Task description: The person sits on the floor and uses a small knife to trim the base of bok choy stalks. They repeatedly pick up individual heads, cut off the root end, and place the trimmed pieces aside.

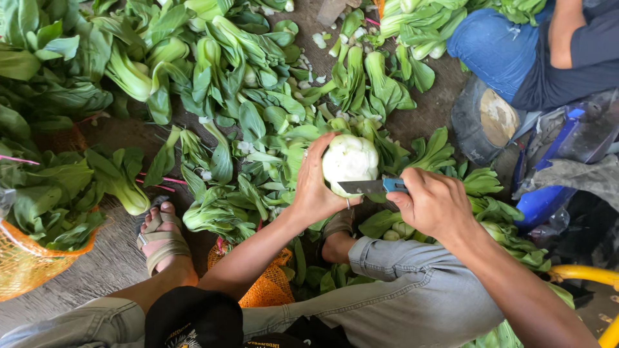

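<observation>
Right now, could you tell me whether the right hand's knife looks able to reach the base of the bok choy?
Probably yes: the right hand holds the knife with its blade already against the bok choy, which the left hand grips; nothing lies between them.

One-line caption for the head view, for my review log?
Left hand holds a bok choy base-up while the right hand sets a blue-handled knife against it, above heaped bok choy.

Daylit concrete floor heaped with greens

Grey, rough concrete floor (97,270) shows between loose bok choy piles (213,71); an orange mesh bag (22,264) sits at left, a blue plastic container (548,193) and yellow tubing (590,274) at right, under soft daylight.
</observation>
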Available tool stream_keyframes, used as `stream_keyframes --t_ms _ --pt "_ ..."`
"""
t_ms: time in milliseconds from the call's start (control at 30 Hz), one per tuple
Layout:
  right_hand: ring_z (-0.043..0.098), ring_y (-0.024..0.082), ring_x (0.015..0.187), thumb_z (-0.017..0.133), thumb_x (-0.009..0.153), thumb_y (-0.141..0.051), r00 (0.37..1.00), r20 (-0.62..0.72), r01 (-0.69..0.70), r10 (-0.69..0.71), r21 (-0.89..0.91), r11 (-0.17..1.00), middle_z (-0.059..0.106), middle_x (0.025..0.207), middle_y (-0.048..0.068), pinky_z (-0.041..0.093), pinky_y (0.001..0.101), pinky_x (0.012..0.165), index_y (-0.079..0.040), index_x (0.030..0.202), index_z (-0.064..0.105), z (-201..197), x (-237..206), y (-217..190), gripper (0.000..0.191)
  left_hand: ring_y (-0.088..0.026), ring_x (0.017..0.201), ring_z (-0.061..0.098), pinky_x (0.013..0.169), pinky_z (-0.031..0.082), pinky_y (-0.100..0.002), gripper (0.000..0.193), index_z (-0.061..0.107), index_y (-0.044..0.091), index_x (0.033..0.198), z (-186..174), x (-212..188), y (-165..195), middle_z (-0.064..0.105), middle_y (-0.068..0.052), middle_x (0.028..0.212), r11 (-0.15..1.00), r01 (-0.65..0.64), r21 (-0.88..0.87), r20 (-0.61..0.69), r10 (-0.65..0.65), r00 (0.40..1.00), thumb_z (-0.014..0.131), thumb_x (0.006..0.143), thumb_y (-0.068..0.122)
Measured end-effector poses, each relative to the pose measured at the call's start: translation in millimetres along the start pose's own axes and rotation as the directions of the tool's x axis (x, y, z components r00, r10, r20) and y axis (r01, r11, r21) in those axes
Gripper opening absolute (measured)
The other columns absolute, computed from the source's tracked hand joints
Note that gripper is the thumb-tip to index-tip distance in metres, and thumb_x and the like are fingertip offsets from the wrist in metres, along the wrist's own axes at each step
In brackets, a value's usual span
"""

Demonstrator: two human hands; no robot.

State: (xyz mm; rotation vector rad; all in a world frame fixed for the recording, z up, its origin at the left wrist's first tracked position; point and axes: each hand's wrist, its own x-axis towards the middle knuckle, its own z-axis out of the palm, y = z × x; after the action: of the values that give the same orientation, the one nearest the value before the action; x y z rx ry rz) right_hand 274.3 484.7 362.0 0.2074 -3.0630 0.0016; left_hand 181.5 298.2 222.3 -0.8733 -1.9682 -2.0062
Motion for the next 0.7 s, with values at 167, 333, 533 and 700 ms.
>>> stream_keyframes --t_ms 167,333,533,700 --pt "0.069 0.036 0.069 0.078 0.083 -0.039 0.999 -0.015 0.048 -0.049 -0.079 0.996 0.066 0.074 0.013 0.053 0.0490 0.058 -0.004 0.085 0.056 3 2 -1 0.042 -0.042 0.136 0.050 0.115 0.038 -0.052 0.129 0.025 0.004 0.155 4 -3 7 0.048 -0.021 0.147 0.988 -0.060 0.146 -0.012 0.063 0.998 0.101 0.052 0.021" --pt "0.069 0.036 0.068 0.076 0.084 -0.044 0.997 -0.023 0.074 -0.077 -0.106 0.992 0.066 0.075 0.014 0.054 0.0484 0.058 -0.003 0.085 0.056 3 5 -4 0.045 -0.043 0.135 0.050 0.113 0.035 -0.052 0.128 0.026 0.005 0.154 2 -8 16 0.047 -0.022 0.147 0.980 -0.074 0.186 0.015 0.073 0.997 0.101 0.052 0.021" --pt "0.068 0.038 0.067 0.070 0.089 -0.048 0.998 -0.051 0.037 -0.046 -0.154 0.987 0.065 0.073 0.016 0.054 0.0487 0.058 -0.003 0.082 0.056 9 9 11 0.048 -0.045 0.134 0.051 0.111 0.036 -0.054 0.129 0.026 0.005 0.152 7 -10 25 0.048 -0.024 0.146 0.996 0.010 0.092 0.030 -0.013 0.999 0.099 0.046 0.022" --pt "0.066 0.044 0.067 0.063 0.096 -0.039 0.968 -0.048 -0.249 0.245 -0.112 0.962 0.066 0.070 0.021 0.052 0.0525 0.060 -0.004 0.086 0.061 18 11 50 0.036 -0.042 0.131 0.053 0.113 0.040 -0.052 0.127 0.025 0.007 0.154 12 -18 45 0.050 -0.022 0.145 0.980 -0.191 -0.064 0.136 0.198 0.971 0.102 0.054 0.024"
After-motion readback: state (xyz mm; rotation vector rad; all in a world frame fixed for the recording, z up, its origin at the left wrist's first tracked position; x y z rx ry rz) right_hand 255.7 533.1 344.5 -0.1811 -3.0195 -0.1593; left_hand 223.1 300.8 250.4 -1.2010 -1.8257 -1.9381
